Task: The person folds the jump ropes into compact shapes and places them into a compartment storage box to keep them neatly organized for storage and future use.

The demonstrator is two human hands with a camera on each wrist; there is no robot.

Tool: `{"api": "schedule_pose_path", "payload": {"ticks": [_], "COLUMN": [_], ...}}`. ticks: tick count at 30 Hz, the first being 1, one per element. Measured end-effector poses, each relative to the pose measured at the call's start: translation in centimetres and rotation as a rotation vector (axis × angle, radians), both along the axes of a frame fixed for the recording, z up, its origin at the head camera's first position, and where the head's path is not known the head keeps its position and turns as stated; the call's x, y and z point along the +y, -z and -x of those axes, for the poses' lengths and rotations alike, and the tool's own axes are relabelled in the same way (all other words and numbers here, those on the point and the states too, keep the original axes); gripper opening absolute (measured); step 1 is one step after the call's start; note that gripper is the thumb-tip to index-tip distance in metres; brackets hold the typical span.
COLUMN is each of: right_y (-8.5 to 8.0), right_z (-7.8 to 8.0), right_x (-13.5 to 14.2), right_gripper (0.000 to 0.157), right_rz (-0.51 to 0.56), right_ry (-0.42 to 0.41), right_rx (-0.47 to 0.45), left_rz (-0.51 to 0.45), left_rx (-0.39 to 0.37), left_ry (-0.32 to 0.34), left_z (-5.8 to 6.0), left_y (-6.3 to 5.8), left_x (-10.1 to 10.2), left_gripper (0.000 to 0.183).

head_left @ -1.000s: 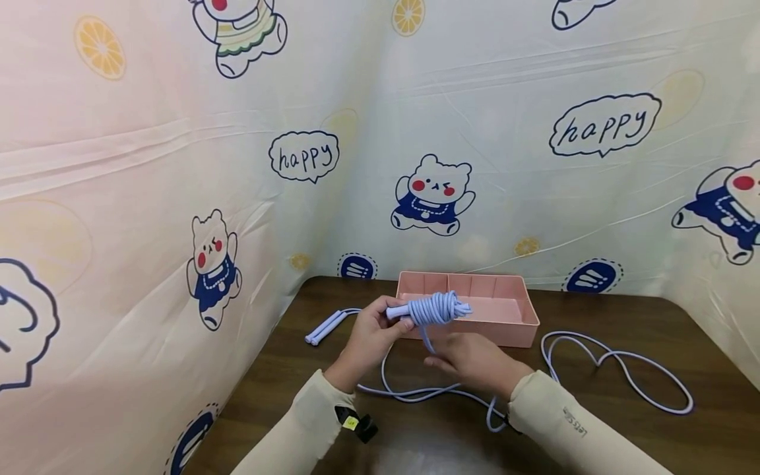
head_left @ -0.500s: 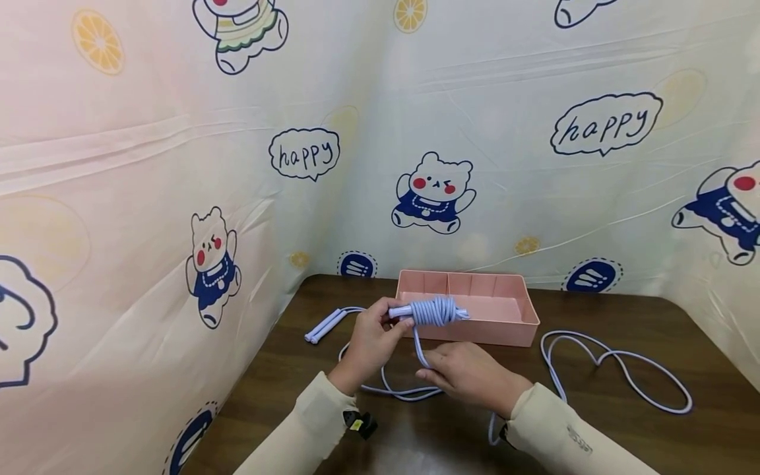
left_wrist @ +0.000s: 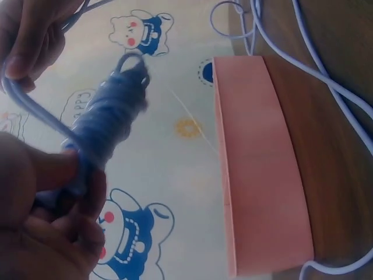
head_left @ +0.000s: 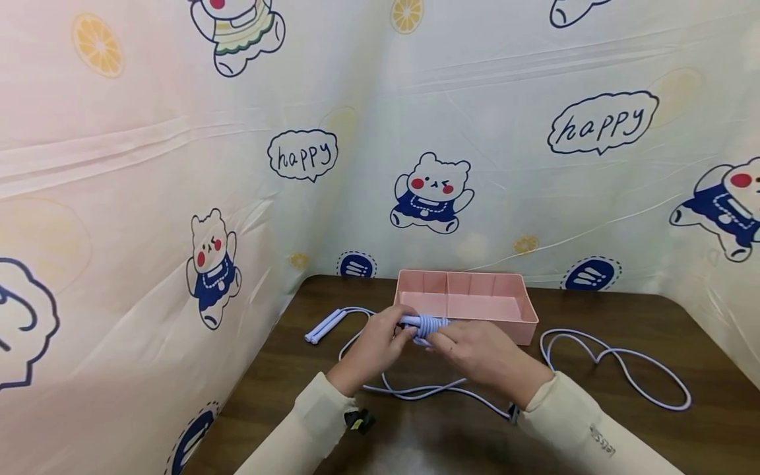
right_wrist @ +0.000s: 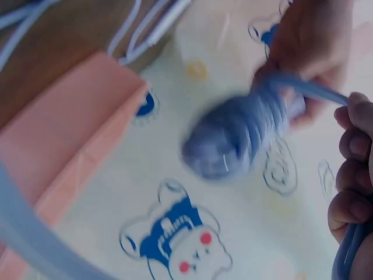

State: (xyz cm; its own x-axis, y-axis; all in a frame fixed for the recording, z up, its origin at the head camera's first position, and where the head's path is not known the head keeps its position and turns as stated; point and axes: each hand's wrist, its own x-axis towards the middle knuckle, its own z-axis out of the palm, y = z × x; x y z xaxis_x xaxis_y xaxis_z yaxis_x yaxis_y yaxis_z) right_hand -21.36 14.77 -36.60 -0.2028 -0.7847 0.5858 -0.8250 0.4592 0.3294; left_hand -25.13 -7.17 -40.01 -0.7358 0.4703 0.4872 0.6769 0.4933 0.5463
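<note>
A light blue jump rope (head_left: 431, 325) is wound in tight coils round its own handles, held up in front of the pink box. My left hand (head_left: 375, 346) grips the handle end on the left, thumb and fingers pinching it. My right hand (head_left: 487, 356) grips the free length of cord beside the coils. In the left wrist view the cord (left_wrist: 38, 111) runs taut from the right hand to the base of the coils (left_wrist: 111, 114), with loops sticking out at the far end. In the right wrist view the coils are blurred, and the right fingers (right_wrist: 352, 192) curl round the cord.
A pink divided box (head_left: 493, 309) stands at the table's back. Two matching handles (head_left: 325, 326) lie at the left, with cord leading off behind my left hand. Loose cord (head_left: 415, 394) lies in front, and a loop (head_left: 641, 363) spreads on the right. Printed fabric surrounds the brown table (head_left: 279, 396).
My right hand has moved down, then back up close to the coils, carrying the cord round. The coiled rope has dropped slightly. My left hand keeps its grip.
</note>
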Motion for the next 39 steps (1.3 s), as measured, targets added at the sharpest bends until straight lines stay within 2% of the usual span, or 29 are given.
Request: {"api": "schedule_pose_path", "payload": {"ticks": [1, 2, 5, 8, 12, 14, 20, 22, 26, 28, 30, 35, 37, 39], "right_y": [-0.4, -0.7, -1.5, -1.8, -1.6, -1.4, -0.4, 0.3, 2.4, 3.4, 4.3, 5.5, 5.7, 5.9], "right_z": [0.1, 0.2, 0.5, 1.0, 1.7, 2.0, 3.2, 3.7, 4.5, 4.5, 4.3, 3.5, 3.2, 2.8], "right_x": [0.2, 0.5, 1.1, 1.7, 2.4, 2.8, 3.8, 4.3, 5.3, 5.5, 5.5, 4.4, 3.8, 3.2], "right_gripper": [0.015, 0.016, 0.027, 0.016, 0.033, 0.034, 0.028, 0.029, 0.019, 0.018, 0.018, 0.018, 0.016, 0.024], "right_rz": [-0.01, -0.018, -0.03, -0.025, 0.02, 0.042, 0.058, 0.062, 0.085, 0.099, 0.115, 0.144, 0.152, 0.165], "right_ry": [0.013, 0.024, 0.055, 0.06, 0.065, 0.066, 0.104, 0.142, 0.246, 0.277, 0.287, 0.281, 0.266, 0.254], "right_rx": [-0.008, -0.019, -0.028, -0.034, -0.039, -0.051, -0.159, -0.201, -0.3, -0.366, -0.434, -0.568, -0.579, -0.581], "left_rz": [0.004, 0.013, 0.049, 0.085, 0.094, 0.085, -0.024, -0.086, -0.218, -0.285, -0.354, -0.518, -0.558, -0.576], "left_rx": [-0.023, -0.047, -0.11, -0.168, -0.212, -0.225, -0.335, -0.368, -0.394, -0.397, -0.39, -0.37, -0.351, -0.328], "left_ry": [0.023, 0.045, 0.135, 0.25, 0.371, 0.409, 0.471, 0.504, 0.554, 0.546, 0.497, 0.276, 0.178, 0.09], "left_z": [0.0, -0.1, -0.2, -0.2, -0.2, -0.2, -0.5, -0.7, -0.9, -0.9, -0.8, -0.5, -0.3, -0.1], "left_y": [0.0, -0.1, -0.2, -0.5, -0.6, -0.7, -1.0, -1.1, -1.6, -1.7, -1.8, -1.8, -1.7, -1.6], "left_x": [0.0, -0.1, -0.2, -0.3, -0.5, -0.7, -1.5, -1.8, -2.1, -2.0, -1.9, -1.2, -1.0, -0.8], "left_gripper": [0.021, 0.021, 0.021, 0.02, 0.019, 0.018, 0.018, 0.018, 0.02, 0.021, 0.022, 0.024, 0.024, 0.024]}}
